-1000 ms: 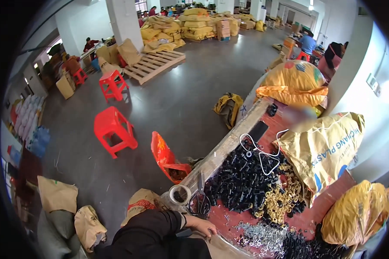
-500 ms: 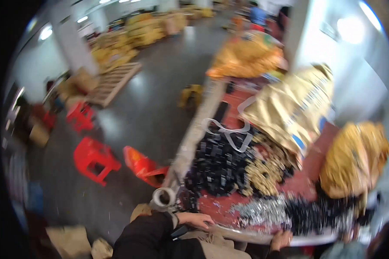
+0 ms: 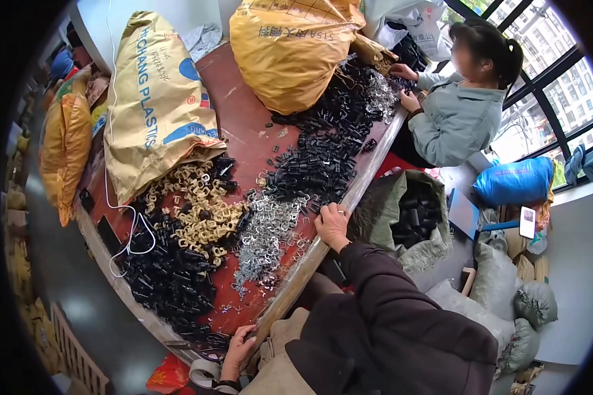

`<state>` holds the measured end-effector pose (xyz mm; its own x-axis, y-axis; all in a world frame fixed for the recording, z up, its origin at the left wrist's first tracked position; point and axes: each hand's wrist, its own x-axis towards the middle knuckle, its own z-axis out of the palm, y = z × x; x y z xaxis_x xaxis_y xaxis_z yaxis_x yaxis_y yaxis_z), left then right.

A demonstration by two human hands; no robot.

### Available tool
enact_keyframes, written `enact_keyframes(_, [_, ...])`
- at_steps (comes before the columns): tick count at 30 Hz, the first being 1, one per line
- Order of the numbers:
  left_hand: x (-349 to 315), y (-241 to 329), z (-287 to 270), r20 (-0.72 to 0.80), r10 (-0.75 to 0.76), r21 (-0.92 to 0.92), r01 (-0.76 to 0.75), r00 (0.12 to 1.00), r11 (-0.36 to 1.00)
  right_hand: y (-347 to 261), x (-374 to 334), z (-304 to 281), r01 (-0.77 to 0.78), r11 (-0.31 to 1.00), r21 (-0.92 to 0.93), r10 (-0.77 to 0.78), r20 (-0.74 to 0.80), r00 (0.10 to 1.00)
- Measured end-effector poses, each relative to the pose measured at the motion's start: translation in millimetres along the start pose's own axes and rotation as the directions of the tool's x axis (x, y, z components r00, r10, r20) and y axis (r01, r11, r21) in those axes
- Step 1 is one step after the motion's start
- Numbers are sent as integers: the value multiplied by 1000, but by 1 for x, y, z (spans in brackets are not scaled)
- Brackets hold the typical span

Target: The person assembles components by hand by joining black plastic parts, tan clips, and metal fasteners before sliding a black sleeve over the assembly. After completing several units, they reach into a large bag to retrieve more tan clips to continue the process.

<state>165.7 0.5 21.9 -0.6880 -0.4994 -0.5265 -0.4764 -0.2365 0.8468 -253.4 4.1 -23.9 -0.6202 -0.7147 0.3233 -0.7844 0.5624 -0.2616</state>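
Note:
My left hand [image 3: 239, 353] rests on the near corner of the red-topped table [image 3: 234, 131], its fingers loosely apart and holding nothing. Farther along the same wooden edge, my right hand [image 3: 333, 225] lies with its fingers spread over the rim, also without anything in it. Between the two hands, a heap of small silver metal pieces [image 3: 270, 227] covers the tabletop. Left of it are gold-coloured clip-like pieces [image 3: 201, 207] and a pile of black plastic pieces [image 3: 165, 276]. More black pieces [image 3: 316, 164] stretch away beyond my right hand.
A beige sack [image 3: 155, 112] and an orange sack [image 3: 290, 52] lie on the table, with a white cord [image 3: 135, 234] along its left side. A co-worker [image 3: 461, 99] handles pieces at the far right. An open green sack [image 3: 382, 217] of black parts stands beside the table.
My view has swung to the right, bringing the co-worker, windows and floor sacks into sight. The red stools have mostly left the view. Both my hands still rest at the table edge.

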Motion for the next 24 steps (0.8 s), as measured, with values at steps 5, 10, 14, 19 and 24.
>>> enact_keyframes(5, [-3, -4, -1, 12, -40, -92, 41, 999, 995, -5, -3, 1, 7, 1000, -2, -7, 11, 1000])
enact_keyframes(10, [-1, 1, -10, 75, -138, -270, 153, 988, 951, 0, -1, 2, 5, 1000, 23, -5, 8, 1000])
enact_keyframes(14, [14, 33, -26, 90, -154, -315, 175, 984, 933, 2, 4, 0, -5, 996, 87, 0, 47, 999])
enact_keyframes(19, [31, 82, -50, -103, -70, -421, 21, 992, 907, 4, 5, -2, 10, 998, 62, -13, 51, 999])
enact_keyframes(24, [54, 134, -99, -389, -33, -407, -140, 921, 902, 15, 20, -11, 104, 976, 192, -147, 225, 963])
